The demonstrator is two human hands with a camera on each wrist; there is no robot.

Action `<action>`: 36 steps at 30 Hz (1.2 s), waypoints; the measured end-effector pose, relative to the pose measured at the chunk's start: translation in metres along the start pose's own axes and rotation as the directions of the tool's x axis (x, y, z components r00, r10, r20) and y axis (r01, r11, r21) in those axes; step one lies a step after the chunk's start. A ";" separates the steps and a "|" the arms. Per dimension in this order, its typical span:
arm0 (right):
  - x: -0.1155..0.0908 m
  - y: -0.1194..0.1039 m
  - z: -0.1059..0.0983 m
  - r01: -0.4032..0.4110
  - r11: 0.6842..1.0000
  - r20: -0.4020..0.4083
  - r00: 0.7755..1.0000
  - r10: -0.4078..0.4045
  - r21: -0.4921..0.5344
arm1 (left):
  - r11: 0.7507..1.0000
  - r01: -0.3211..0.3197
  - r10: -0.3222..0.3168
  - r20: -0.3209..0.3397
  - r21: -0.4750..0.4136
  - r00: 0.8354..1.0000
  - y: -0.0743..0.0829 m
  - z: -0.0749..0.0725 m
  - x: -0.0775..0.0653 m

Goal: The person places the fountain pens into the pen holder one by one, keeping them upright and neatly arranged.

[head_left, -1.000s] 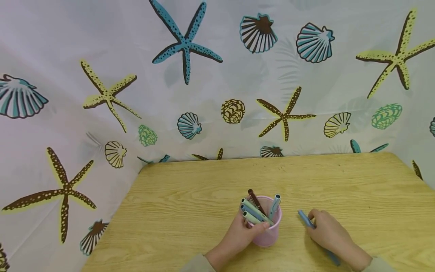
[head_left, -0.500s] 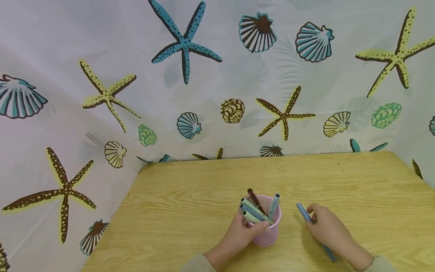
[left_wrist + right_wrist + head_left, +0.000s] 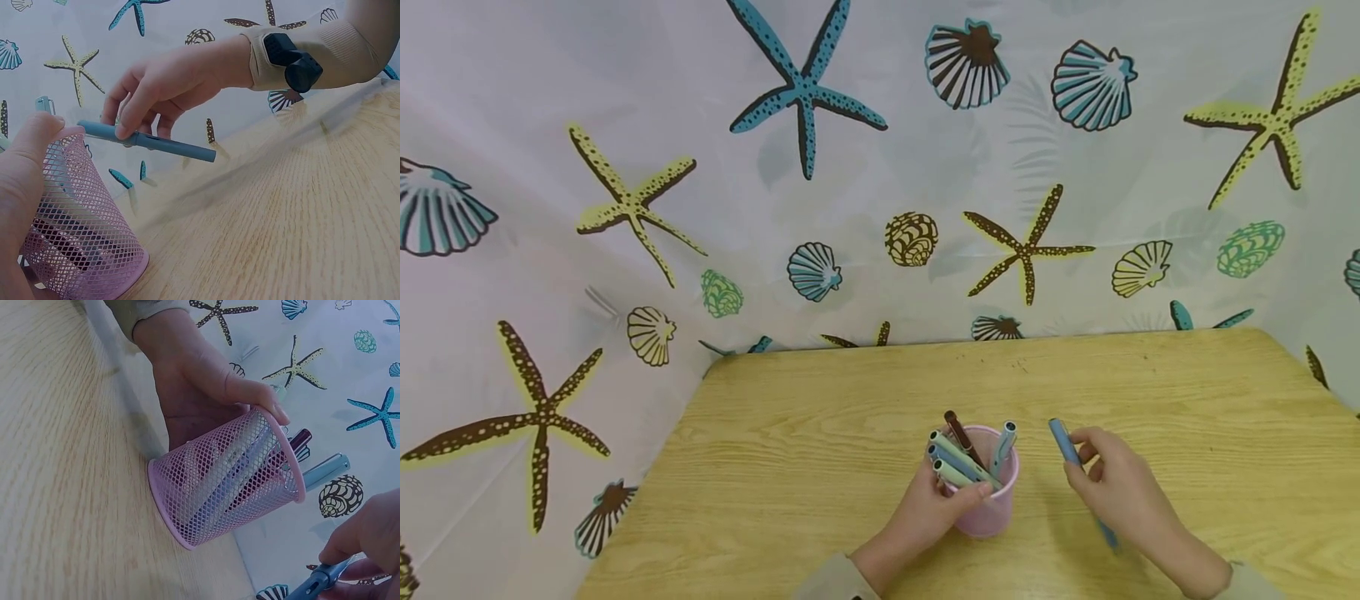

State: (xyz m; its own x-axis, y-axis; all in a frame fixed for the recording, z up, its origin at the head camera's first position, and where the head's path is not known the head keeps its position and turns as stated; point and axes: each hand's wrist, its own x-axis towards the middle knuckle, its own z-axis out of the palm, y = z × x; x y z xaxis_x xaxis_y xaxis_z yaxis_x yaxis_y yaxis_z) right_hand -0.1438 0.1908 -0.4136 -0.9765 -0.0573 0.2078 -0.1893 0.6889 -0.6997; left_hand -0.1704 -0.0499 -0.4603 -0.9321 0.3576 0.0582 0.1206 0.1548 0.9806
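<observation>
Head view shows your left hand [image 3: 936, 512] wrapped around the pink mesh cup [image 3: 992, 517], thumb hooked over its rim, near the 6 o'clock edge of the table [image 3: 820, 433]. Your right hand [image 3: 1120, 487] sits just at the cup's 3 o'clock, fingers pinching a blue pen [image 3: 1063, 442] around its middle, lifted clear of the wood with its cap end pointing to 11 o'clock. Several other pens [image 3: 958, 462] stand leaning inside the cup. The pen looks light, stiff and smooth, so it could twist in a loose pinch; a grip near the middle, as you have it, seems the steadiest place. The cup is likely light enough to tip, so your bracing hand matters.
</observation>
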 end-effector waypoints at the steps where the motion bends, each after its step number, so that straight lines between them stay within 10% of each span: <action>1: 0.000 -0.002 0.000 0.006 1.000 -0.015 1.000 -0.006 0.013 | 1.000 -0.001 0.001 0.000 -0.004 1.000 0.000 0.000 0.000; 9: -0.007 -0.013 -0.001 0.132 0.989 -0.167 0.979 -0.118 0.071 | 1.000 -0.023 0.023 0.003 -0.007 1.000 0.000 -0.001 0.000; 25: -0.009 -0.040 0.001 0.457 0.864 -0.424 0.839 -0.340 0.212 | 0.998 -0.062 0.063 0.010 -0.023 0.998 0.002 -0.001 -0.001; 36: -0.003 -0.057 0.017 0.702 0.640 -0.540 0.685 -0.488 0.312 | 0.998 -0.065 0.065 0.016 -0.024 0.998 0.000 -0.001 0.001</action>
State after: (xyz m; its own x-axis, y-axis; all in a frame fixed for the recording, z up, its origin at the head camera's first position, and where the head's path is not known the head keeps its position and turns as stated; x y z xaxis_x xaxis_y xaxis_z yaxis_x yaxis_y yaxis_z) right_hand -0.1322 0.1390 -0.3858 -0.5208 0.0148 0.8536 -0.8391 0.1755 -0.5150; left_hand -0.1713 -0.0504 -0.4602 -0.9167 0.3816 0.1186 0.1723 0.1095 0.9789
